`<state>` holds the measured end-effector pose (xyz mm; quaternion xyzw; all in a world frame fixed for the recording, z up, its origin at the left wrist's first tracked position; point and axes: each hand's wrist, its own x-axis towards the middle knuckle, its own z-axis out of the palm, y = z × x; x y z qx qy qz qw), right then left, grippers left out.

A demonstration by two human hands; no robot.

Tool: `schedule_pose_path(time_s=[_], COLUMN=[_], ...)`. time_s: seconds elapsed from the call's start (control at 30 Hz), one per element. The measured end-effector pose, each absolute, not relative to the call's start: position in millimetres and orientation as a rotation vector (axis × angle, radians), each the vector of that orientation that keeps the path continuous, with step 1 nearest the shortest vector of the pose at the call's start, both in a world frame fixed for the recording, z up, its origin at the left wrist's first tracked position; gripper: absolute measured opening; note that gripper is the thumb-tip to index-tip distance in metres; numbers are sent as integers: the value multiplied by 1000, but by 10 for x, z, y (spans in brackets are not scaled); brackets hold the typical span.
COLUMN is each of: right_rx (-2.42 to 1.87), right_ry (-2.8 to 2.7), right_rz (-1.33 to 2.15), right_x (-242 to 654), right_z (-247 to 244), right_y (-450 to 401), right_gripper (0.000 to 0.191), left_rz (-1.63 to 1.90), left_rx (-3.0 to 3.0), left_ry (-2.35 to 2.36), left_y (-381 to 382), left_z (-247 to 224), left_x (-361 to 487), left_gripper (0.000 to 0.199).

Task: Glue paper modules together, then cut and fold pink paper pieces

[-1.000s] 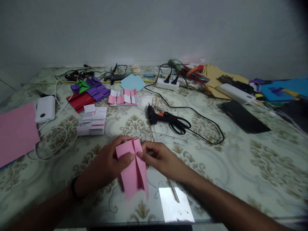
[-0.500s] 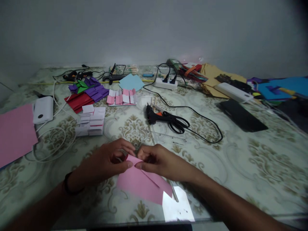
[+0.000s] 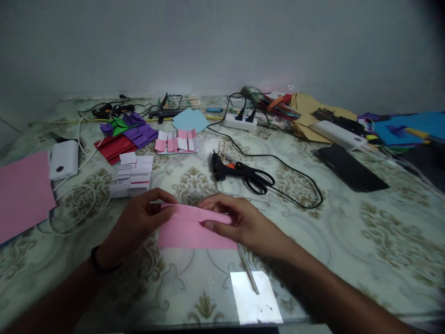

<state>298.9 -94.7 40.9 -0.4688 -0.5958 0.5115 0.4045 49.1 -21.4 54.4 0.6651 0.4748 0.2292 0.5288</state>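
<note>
A sheet of pink paper is held between my two hands just above the table, its far edge folded over toward me. My left hand pinches the left end of the fold between thumb and fingers. At the other end, my right hand grips the folded edge, thumb on the near side and fingers behind. Beneath and beside the paper, a thin metallic-looking rod lies partly hidden. Beyond my hands rests a black glue gun, with black-handled scissors against it.
Folded white paper pieces, pink-and-white ones and purple ones lie beyond my left hand. A power bank and pink sheets are at left. A power strip stands behind; a black phone-like slab is at right.
The pink paper has turned from slanted to nearly level, its near edge drawn back from the bright patch. My hands have spread apart along the fold.
</note>
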Motion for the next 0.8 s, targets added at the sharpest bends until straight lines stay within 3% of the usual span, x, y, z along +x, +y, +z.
schedule_pose_path(time_s=[0.8], right_rx=[-1222], right_ry=[-1339], right_rz=[1230], right_x=[2966], right_z=[355], right_y=[-946], right_gripper=[12], left_rz=[556], left_rx=[1487], left_ry=[985], left_y=[-265], left_z=[493], left_x=[550], left_gripper=[21])
